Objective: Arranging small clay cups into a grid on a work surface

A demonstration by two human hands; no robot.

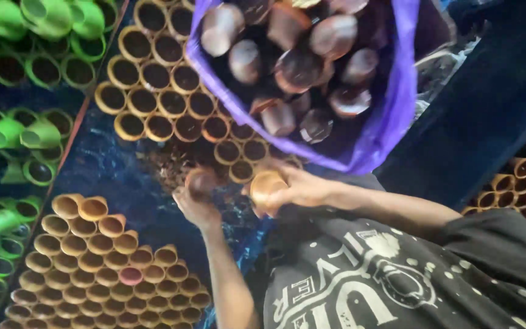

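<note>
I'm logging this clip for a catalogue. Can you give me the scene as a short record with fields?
left hand: left hand holds a small brown clay cup
right hand: right hand grips an orange clay cup
bag: purple bag filled with dark clay cups
surface: blue sheet
nearby: rows of orange cups, tan cups, green cups

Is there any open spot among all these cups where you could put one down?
The dark blue sheet shows bare between the upper orange cups and the lower orange cups, just left of the left hand, which holds a cup as the right hand does. Another dark strip lies right of the purple bag. The green cups are packed tight.
</note>
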